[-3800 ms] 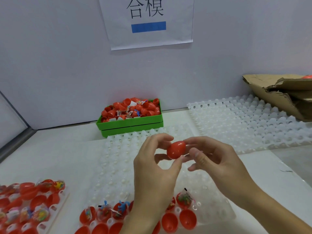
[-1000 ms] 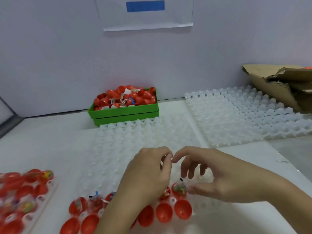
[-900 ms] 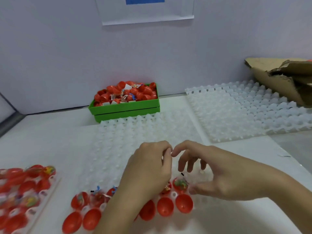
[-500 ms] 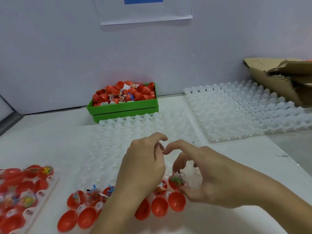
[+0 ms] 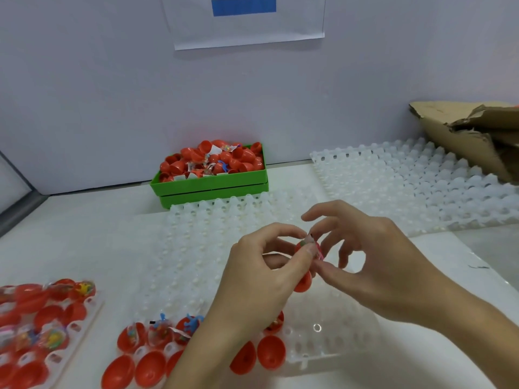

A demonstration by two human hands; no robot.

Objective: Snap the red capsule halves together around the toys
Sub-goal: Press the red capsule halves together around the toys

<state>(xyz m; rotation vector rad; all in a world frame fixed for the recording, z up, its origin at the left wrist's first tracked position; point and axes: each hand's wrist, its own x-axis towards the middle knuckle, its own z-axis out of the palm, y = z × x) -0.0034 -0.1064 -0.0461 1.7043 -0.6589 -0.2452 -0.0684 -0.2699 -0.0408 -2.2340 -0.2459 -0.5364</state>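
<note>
My left hand (image 5: 261, 279) pinches a red capsule half (image 5: 304, 282) above the white tray (image 5: 196, 248), and its thumb lies across the red shell. A wrapped toy (image 5: 316, 247) sticks out of the shell's top. My right hand (image 5: 379, 265) meets it from the right, with thumb and middle finger on the toy packet and the index finger spread. Whether a second half is in the grasp is hidden. In the tray's front rows sit empty red halves (image 5: 271, 356) and halves filled with toys (image 5: 161, 331).
A green box (image 5: 210, 183) heaped with red halves and toy packets stands at the back by the wall. Another white tray (image 5: 407, 186) lies to the right, under a torn cardboard box (image 5: 477, 136). A further tray of red halves (image 5: 42, 318) is at the near left.
Both hands have risen from the tray's front rows, bringing up a red half with its toy. One second ago they were down on the tray.
</note>
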